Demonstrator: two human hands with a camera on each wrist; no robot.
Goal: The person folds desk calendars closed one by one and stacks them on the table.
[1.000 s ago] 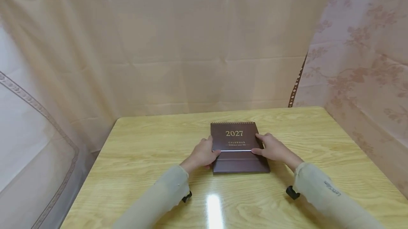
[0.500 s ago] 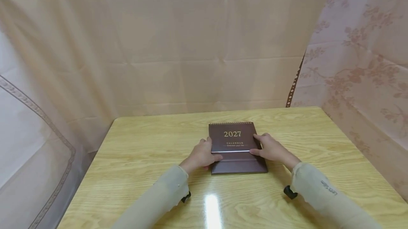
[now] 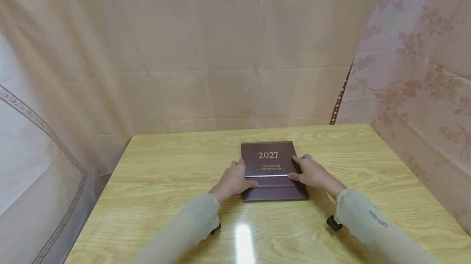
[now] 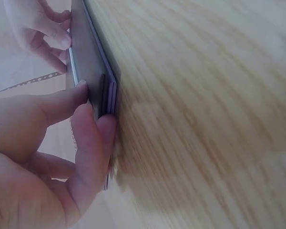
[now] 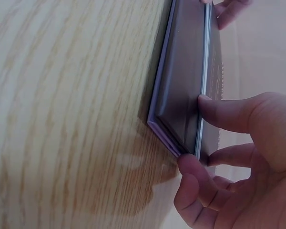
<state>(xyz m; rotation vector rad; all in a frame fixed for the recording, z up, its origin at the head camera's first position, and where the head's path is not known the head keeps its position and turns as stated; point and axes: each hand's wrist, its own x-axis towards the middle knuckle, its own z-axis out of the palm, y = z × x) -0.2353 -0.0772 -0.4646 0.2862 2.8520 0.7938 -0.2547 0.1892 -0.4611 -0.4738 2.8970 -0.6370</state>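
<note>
A dark brown desk calendar [image 3: 270, 162] with gold "2027" lettering lies folded low on the table, its wire spiral binding along the far edge. My left hand [image 3: 232, 178] grips its left edge, thumb on the brown base flap. In the left wrist view, the fingertips of that hand sit against the side of the layered boards [image 4: 107, 93]. At the opposite edge, my right hand [image 3: 312, 171] pinches the calendar, its thumb near the white page edge. The right wrist view shows the other fingers of that hand [image 5: 248, 143] curled at the calendar's side.
The wood-grain table [image 3: 176, 157] extends around the calendar, with a bright light reflection near its front. A beige curtain [image 3: 195, 59] hangs behind, and a floral cloth [image 3: 423, 92] hangs at the right. Black straps [image 3: 334, 223] show under the sleeves.
My left thumb has slid slightly down and right, from the page edge onto the base flap. The right hand keeps its hold. The whole view has shifted a little.
</note>
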